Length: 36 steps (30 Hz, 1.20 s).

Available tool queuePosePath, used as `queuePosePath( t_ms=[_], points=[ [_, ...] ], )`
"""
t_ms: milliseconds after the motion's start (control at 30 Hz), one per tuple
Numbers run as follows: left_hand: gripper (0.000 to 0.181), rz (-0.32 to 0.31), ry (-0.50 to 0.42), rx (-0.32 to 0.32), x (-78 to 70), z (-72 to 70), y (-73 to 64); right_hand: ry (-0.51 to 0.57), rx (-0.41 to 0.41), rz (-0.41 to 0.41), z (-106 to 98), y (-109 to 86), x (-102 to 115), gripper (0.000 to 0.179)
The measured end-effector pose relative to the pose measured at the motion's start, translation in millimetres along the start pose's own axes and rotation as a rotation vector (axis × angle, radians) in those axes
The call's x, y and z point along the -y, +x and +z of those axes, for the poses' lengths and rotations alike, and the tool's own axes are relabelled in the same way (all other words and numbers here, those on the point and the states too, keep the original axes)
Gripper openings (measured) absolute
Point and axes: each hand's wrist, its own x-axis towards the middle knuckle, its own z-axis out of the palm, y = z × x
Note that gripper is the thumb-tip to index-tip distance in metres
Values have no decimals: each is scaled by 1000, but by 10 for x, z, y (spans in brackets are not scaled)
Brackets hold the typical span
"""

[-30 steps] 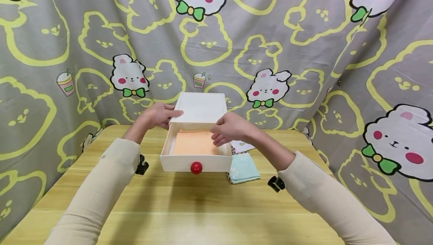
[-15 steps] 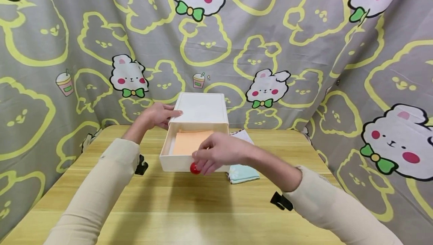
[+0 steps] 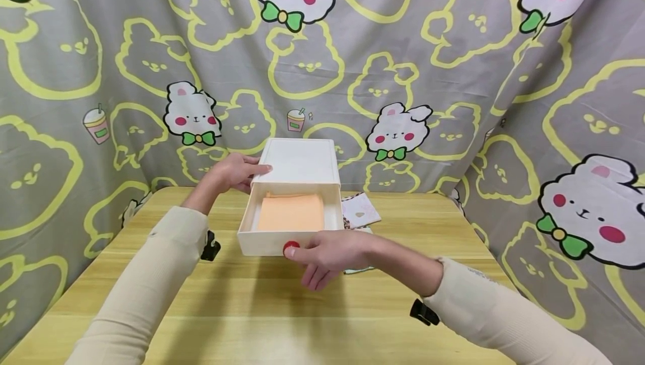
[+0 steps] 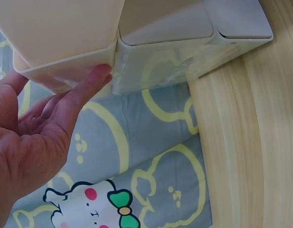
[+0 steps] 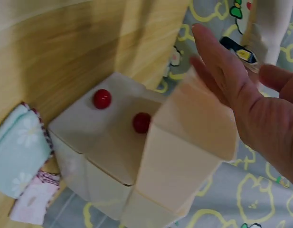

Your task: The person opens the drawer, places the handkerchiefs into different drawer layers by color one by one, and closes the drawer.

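Closing up seems in hand: the orange cloth [image 3: 291, 213] is laid in the extended drawer [image 3: 264, 244], between the left hand [image 3: 235, 172] and right hand [image 3: 339, 250]. White cabinet [image 3: 300, 160] is gripped by the left; the right's loosely unclenched, thumb at the red knob [image 3: 290, 246], so a push is probably needed.

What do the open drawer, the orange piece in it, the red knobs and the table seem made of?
Drawer: probably plastic, smooth and satin, with thin, even walls.
Orange piece: likely matt cloth, judging by its soft folded edge; paper is possible.
Knobs: glossy, perhaps plastic or lacquered wood; one shows a bright highlight.
Table: wood-grain surface with a sheen; solid wood or laminate, I can't tell.
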Motion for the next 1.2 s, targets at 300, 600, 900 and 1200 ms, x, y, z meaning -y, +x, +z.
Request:
queuePosePath(
  t_ms=[300,600,900,1200],
  points=[
    [72,-3,4,-1,7,-9,3,178,29,-39,-6,72,-100,63],
    [71,2,-1,-3,21,-9,2,265,-50,-78,16,115,-82,49],
    [70,-10,-2,-12,18,1,7,352,-145,-108,-17,217,-67,44],
    [68,-18,-9,-12,-10,15,-12,400,-214,-143,-95,339,-104,46]
  ],
)
